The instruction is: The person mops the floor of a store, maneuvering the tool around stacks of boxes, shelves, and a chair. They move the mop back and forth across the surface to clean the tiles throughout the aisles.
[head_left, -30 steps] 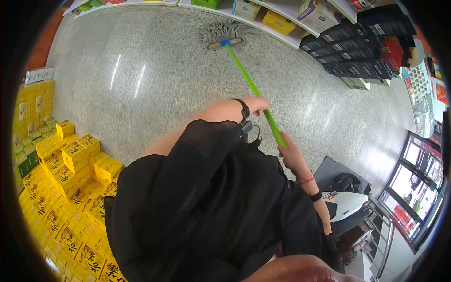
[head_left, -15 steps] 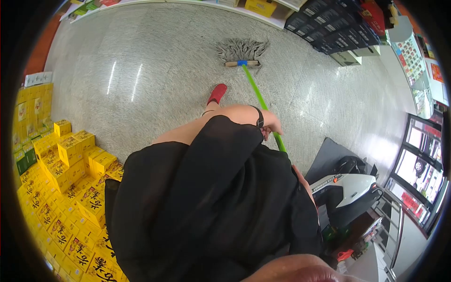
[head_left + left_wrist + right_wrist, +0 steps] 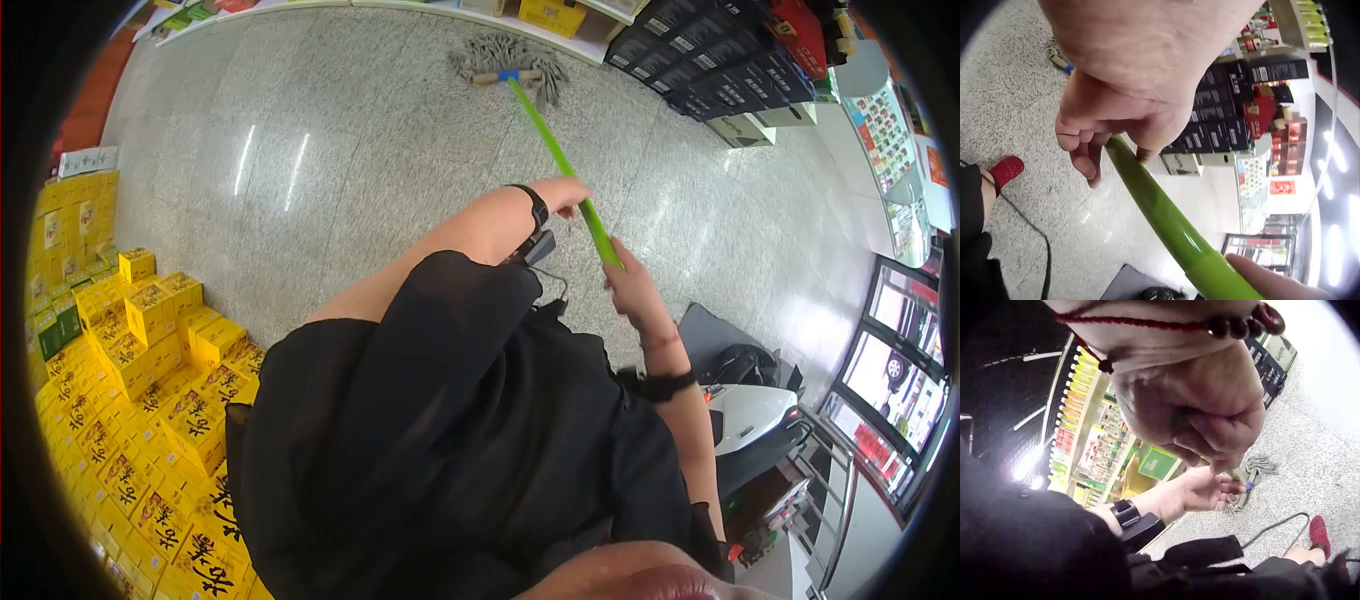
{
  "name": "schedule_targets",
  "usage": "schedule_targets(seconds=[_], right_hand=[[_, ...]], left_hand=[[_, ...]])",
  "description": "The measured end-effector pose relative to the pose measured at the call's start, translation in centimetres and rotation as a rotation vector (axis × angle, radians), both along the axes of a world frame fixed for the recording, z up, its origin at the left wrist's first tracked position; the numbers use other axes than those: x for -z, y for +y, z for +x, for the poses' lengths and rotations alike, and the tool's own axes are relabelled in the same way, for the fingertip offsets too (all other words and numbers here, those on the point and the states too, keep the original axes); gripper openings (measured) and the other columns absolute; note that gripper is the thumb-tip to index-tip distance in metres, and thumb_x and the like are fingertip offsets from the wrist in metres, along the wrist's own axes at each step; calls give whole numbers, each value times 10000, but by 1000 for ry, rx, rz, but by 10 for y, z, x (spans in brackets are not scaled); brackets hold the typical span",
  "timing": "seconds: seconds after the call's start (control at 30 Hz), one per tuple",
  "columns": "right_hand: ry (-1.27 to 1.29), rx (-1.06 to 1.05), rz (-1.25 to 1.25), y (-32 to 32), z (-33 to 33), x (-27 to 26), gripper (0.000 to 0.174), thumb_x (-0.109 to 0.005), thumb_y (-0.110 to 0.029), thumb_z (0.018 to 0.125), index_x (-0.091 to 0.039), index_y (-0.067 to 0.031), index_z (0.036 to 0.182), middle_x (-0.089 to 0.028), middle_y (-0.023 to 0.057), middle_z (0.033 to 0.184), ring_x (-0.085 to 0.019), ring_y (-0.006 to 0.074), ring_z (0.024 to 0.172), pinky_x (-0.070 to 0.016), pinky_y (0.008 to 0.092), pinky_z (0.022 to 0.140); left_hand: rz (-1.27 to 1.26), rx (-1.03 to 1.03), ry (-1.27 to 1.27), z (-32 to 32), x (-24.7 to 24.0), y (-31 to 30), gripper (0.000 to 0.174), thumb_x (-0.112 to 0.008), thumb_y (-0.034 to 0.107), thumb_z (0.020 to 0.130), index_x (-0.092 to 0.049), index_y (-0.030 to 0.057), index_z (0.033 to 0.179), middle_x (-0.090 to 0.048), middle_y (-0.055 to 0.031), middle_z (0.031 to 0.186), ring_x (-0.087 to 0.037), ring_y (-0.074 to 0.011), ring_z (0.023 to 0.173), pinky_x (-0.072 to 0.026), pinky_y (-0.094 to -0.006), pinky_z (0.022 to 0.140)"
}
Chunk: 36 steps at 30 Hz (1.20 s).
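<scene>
A mop's grey strands (image 3: 505, 55) lie spread on the floor near a white shelf, joined by a blue clamp to a green pole (image 3: 560, 150). Partway down the pole, my left hand (image 3: 562, 195) grips it; the left wrist view shows that hand (image 3: 1122, 94) with thumb and fingers around the pole (image 3: 1166, 219). My right hand (image 3: 635, 285) holds the pole's near end. In the right wrist view its fingers (image 3: 1210, 434) are curled, with the left hand (image 3: 1204, 490) beyond and the mop strands (image 3: 1260, 465) further off.
Yellow boxes (image 3: 150, 315) are stacked at the left. Shelves (image 3: 480, 20) and dark boxes (image 3: 700, 50) line the far side. A white-and-black vehicle (image 3: 750, 415) stands at the lower right, beside a dark mat (image 3: 700, 335). A red shoe (image 3: 1009, 172) shows in the left wrist view.
After coming nearer my body, the mop head has moved away again toward the shelf. Both hands reached forward with the pole, and my right hand came back into the head view. The red shoe left it.
</scene>
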State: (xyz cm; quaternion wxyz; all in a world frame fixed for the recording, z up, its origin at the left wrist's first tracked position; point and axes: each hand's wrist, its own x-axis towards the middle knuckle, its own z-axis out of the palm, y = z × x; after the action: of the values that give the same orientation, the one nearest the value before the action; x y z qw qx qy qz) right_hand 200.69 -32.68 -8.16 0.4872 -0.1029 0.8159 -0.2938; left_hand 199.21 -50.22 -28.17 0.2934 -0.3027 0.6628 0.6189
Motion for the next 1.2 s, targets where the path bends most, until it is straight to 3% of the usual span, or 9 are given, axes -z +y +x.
schedule_targets(seconds=[0.23,0.4,0.47,0.6,0.67,0.73,0.8,1.13,1.2], right_hand=[[-66,-9,1,-82,-60,17,519,-468,-215,833,-317,-177,1327,-481,28,640,-388,84,427,-326,234,368],[-35,-43,-18,-62,-82,25,522,-470,-211,828,-322,-159,1325,-485,35,640,-402,87,435,-335,243,375],[-17,-51,-21,-51,-87,29,521,-470,-211,826,-326,-152,1324,-488,37,639,-406,87,438,-340,246,381],[-1,-50,-31,-37,-92,16,511,-473,-201,828,-343,-136,1317,-498,38,638,-416,96,456,-360,248,420],[28,-92,-12,-23,-91,12,507,-474,-195,830,-346,-136,1317,-500,38,638,-425,98,476,-367,242,442],[34,-95,-58,0,-86,18,514,-503,-151,810,-354,-72,1295,-559,94,736,-518,150,608,-439,285,593],[10,-42,-98,37,-80,23,521,-507,-141,809,-348,-70,1300,-552,90,746,-509,139,613,-437,278,597],[47,-88,-58,260,-28,-13,551,-515,-99,824,-302,-70,1331,-556,56,859,-495,113,635,-435,256,625],[-47,20,-100,322,-12,-1,548,-511,-91,834,-293,-71,1336,-557,61,935,-509,109,697,-439,249,665]], left_hand=[[-55,-105,0,-55,-8,-80,402,-445,348,850,-594,-25,833,-594,-156,635,-570,-222,482,-462,-329,437],[-67,-71,-34,-75,-17,-66,426,-435,358,863,-570,-46,857,-585,-157,633,-568,-222,487,-462,-321,433],[-81,-161,-81,-79,-7,-54,421,-435,437,848,-589,48,800,-592,-85,650,-522,-158,466,-352,-337,440],[-60,-170,-80,-83,-12,-48,413,-431,431,849,-571,45,801,-583,-86,648,-511,-164,455,-343,-338,419],[-72,-35,-105,-86,-4,-40,372,-418,314,852,-576,-23,850,-590,-144,629,-559,-207,469,-420,-364,421],[-24,-33,-110,-90,43,-18,366,-417,311,848,-579,-17,847,-589,-141,623,-558,-202,467,-416,-369,422],[69,87,-130,-92,71,9,360,-430,314,831,-582,-9,872,-584,-136,602,-559,-195,469,-416,-362,418],[61,438,-191,-47,-42,208,474,-473,406,814,-531,5,1061,-615,-195,863,-632,-220,620,-493,-323,515],[71,589,-340,-45,-40,250,497,-467,511,808,-537,108,1088,-638,-136,831,-569,-158,596,-405,-334,507]])
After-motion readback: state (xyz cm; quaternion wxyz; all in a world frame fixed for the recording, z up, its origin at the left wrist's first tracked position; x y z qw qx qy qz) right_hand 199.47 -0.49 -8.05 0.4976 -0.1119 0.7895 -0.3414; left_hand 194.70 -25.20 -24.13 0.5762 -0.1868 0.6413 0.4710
